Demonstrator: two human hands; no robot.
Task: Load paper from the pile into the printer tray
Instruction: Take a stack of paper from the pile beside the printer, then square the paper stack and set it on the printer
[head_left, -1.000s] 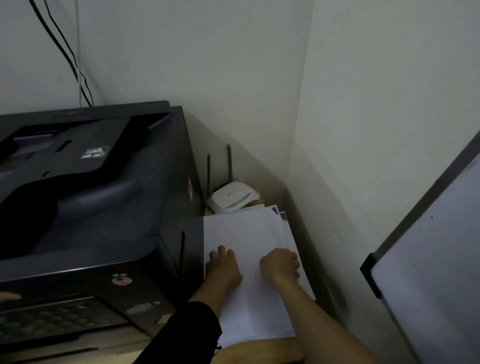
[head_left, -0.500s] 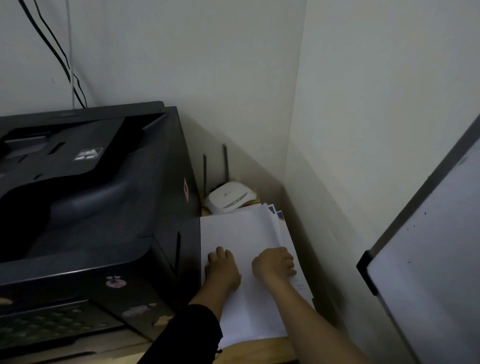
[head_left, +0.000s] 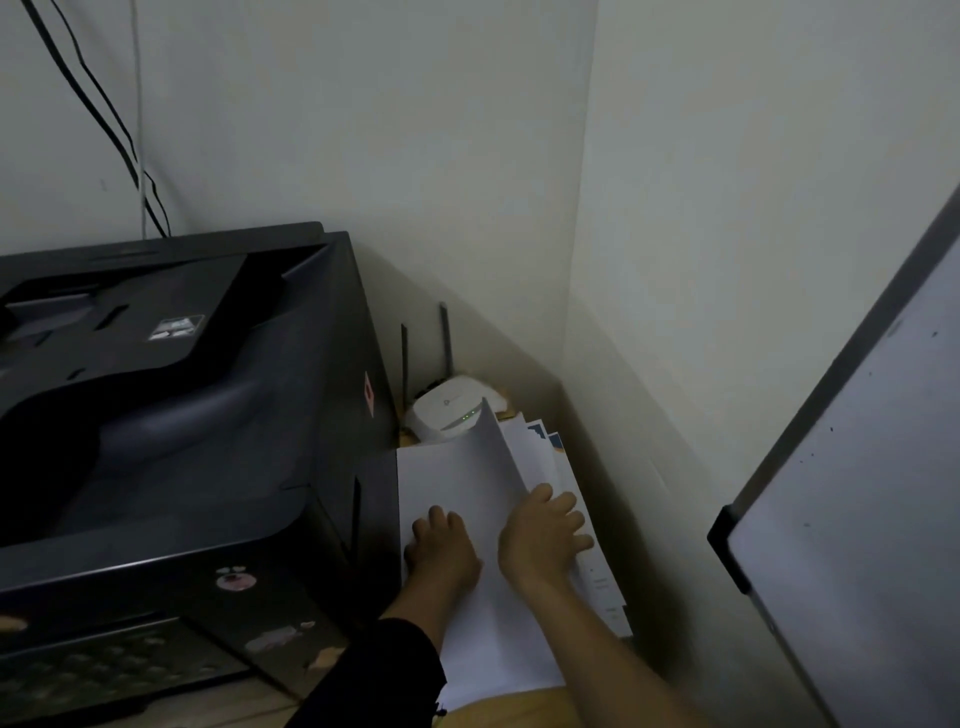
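A pile of white paper (head_left: 457, 478) lies on a wooden surface between the black printer (head_left: 171, 415) and the right wall. My left hand (head_left: 441, 551) rests flat on the top sheets, fingers together. My right hand (head_left: 543, 535) grips the right edge of the top sheets and lifts it, so the far right corner curls upward. Lower sheets with blue print (head_left: 550, 441) show beneath at the right. No printer tray can be made out in this view.
A white router (head_left: 449, 413) with two antennas stands behind the pile in the corner. A whiteboard (head_left: 857, 519) leans at the right. Black cables (head_left: 104, 119) hang down the wall behind the printer. The wall corner closes in the pile's right side.
My right hand has shifted to the pile's right edge and raised the top sheets, curling their far corner up. My left hand stays pressed on the paper.
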